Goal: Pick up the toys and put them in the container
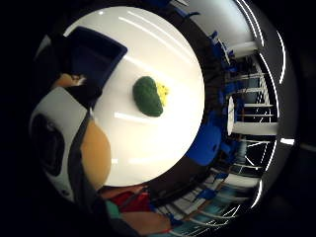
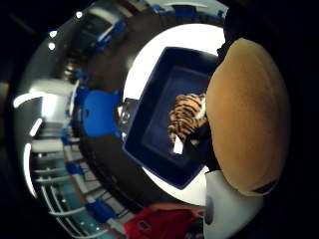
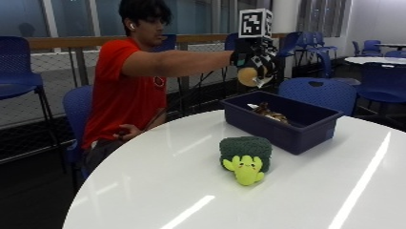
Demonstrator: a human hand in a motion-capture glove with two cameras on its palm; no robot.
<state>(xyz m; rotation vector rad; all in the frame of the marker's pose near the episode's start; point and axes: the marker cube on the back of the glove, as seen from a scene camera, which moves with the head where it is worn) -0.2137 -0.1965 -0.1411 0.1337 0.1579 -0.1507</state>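
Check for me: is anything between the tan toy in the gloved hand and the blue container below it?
Nothing visible. The right hand holds the tan toy in the air above the blue container; below it there is only open bin with a striped tiger toy inside.

Round white table (image 3: 190, 191) in the foreground, glossy, streaked with long reflections of ceiling lights. Blue chairs around it: one at 9 o'clock (image 3: 15, 62), another just behind the table's far edge at 2 o'clock (image 3: 323, 93). Wooden-topped railing with wire mesh (image 3: 70, 43) running across at 10 to 12 o'clock, large windows (image 3: 70, 16) above it. Second white table (image 3: 380, 59) with more blue chairs at 3 o'clock. Dark floor (image 3: 32, 191) at 8 o'clock.
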